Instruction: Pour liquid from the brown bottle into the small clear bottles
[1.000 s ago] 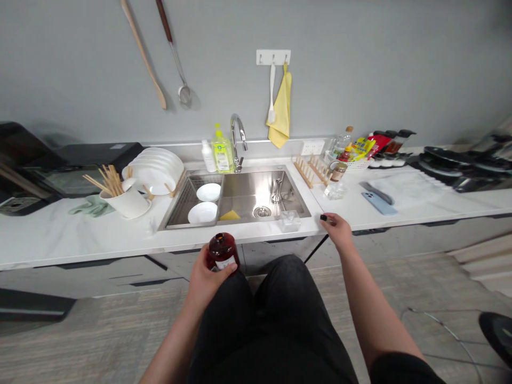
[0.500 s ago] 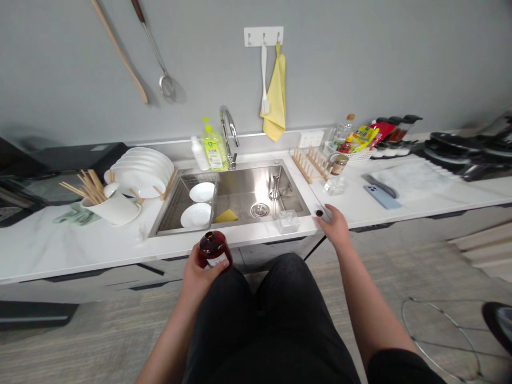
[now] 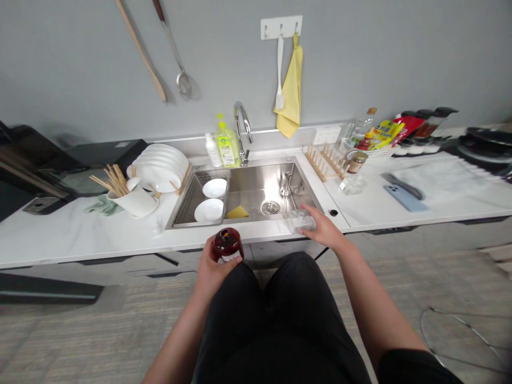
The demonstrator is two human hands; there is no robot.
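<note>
My left hand [image 3: 214, 266] is wrapped around a dark red-brown bottle [image 3: 229, 246] with a white label. Its mouth is uncovered, and it is held in front of the counter edge, left of my knees. At the sink's front right edge, my right hand [image 3: 321, 229] has its thumb and fingers around a small clear square bottle [image 3: 300, 220], which is slightly blurred. A small black cap [image 3: 333, 213] lies on the counter to the right of that hand.
The steel sink [image 3: 260, 181] holds two white bowls [image 3: 209, 210] and a yellow sponge [image 3: 237, 212]. Behind it stand a faucet [image 3: 242, 128] and a green soap bottle [image 3: 227, 146]. A wooden rack [image 3: 326, 162], a jar [image 3: 357, 162] and a phone [image 3: 405, 198] are on the right.
My right hand has moved left from beside the black cap to the clear square bottle and closed around it. The cap stays on the counter. My left hand still holds the red-brown bottle.
</note>
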